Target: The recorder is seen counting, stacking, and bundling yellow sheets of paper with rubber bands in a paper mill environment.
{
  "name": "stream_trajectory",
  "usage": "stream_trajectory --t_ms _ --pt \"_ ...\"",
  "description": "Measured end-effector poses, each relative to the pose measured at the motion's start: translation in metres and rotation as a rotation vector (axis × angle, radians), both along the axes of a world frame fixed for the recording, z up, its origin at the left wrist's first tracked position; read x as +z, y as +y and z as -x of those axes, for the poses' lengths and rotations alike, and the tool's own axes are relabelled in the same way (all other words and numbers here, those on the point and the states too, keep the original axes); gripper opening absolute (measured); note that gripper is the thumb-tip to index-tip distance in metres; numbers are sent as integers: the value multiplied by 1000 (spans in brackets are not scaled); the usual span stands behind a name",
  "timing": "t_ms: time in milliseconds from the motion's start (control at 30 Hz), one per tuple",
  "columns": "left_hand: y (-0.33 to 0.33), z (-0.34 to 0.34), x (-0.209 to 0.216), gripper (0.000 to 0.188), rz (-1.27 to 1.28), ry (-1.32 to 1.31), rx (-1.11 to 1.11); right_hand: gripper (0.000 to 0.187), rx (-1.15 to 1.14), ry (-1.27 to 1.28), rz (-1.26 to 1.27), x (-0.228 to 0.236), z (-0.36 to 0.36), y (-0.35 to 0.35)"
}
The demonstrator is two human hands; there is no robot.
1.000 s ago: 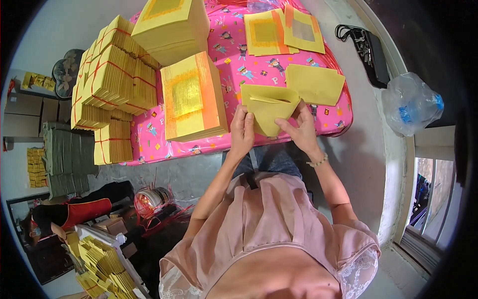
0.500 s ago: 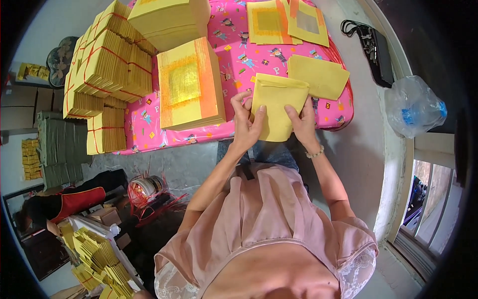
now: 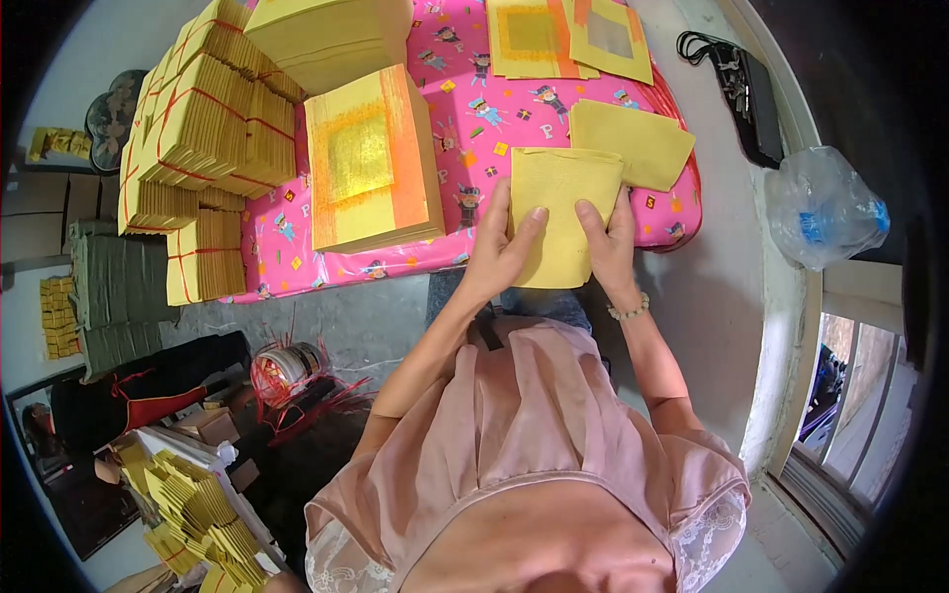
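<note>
A folded wad of yellow paper (image 3: 565, 183) is upright between my hands at the near edge of the pink table. My left hand (image 3: 506, 247) grips its left side, thumb across the front and fingers along the edge and behind. On the opposite side my right hand (image 3: 610, 240) holds it the same way, the thumb on the front face. Just behind the wad lie loose yellow sheets (image 3: 643, 146). To the left stands a thick stack of yellow paper (image 3: 364, 158), its top sheet bearing a gold foil square and orange bands.
Bundles of folded yellow paper tied with red string (image 3: 198, 124) pile up at the table's left. Printed sheets (image 3: 534, 38) lie at the back. A black case (image 3: 751, 109) and a clear plastic bag (image 3: 825, 212) are at the right. A tub with red string (image 3: 287, 368) stands below left.
The folded paper's loose top edge now lies flatter. My left fingers have closed in from a spread pose onto its left side, and both hands now frame the wad evenly.
</note>
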State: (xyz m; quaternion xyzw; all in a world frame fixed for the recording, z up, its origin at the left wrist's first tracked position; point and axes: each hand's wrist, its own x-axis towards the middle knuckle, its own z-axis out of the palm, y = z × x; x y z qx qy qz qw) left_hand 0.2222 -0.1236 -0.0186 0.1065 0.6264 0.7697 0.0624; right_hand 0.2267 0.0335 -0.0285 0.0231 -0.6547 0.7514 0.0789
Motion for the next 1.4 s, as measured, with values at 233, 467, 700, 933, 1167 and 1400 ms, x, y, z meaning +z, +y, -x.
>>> stream_trajectory --t_ms 233,467,700,933,1167,1400 --pt "8 2 5 36 -78 33 93 46 -1 26 13 5 -3 -7" --pt "10 -2 10 37 -49 114 94 47 48 -6 10 1 -4 4" --pt "4 17 13 42 -159 -116 83 41 130 -49 -104 16 7 9" --pt "-1 45 2 40 -281 -396 58 42 220 -284 -35 19 21 4" --pt "-4 50 -2 40 -262 -415 51 40 269 -348 17 14 27 8" --pt "-8 41 1 38 -93 -44 69 42 206 -99 -139 -6 23 14"
